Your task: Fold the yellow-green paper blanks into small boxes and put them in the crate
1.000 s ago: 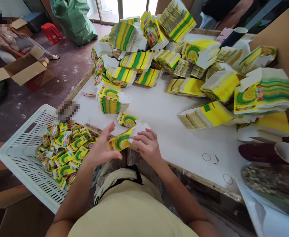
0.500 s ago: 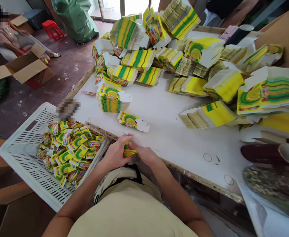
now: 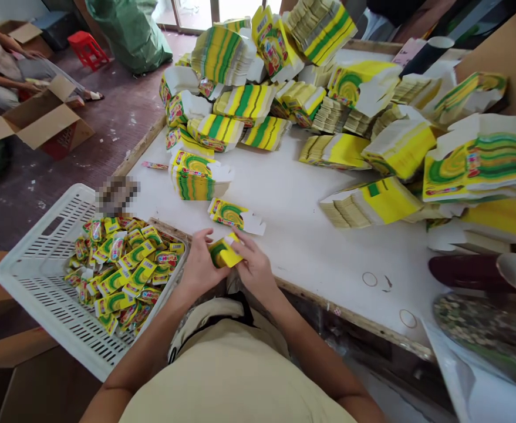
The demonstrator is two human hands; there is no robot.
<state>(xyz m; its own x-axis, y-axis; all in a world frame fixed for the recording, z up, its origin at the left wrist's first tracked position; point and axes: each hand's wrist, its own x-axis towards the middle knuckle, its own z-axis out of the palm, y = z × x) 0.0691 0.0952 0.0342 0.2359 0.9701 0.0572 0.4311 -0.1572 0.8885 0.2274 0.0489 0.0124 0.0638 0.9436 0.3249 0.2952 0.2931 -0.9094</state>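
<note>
Between my two hands, just over the table's near edge, is a small yellow and green cardboard box. My left hand grips its left end, thumb at the lower side. The fingers of my right hand close on its right end. A flat yellow carton with a white flap lies on the table just beyond my hands. Behind that stands a stack of flattened cartons. To my left, a white plastic basket holds many small yellow-green boxes.
Bundles of flattened cartons cover the back and right of the white table. Rubber bands lie at the right, near a dark red cup. A person sits at far left by an open cardboard box, near a red stool.
My hands have turned the small box, so more of its yellow side shows. My left fingers have spread a little and my right hand has risen over the box's end.
</note>
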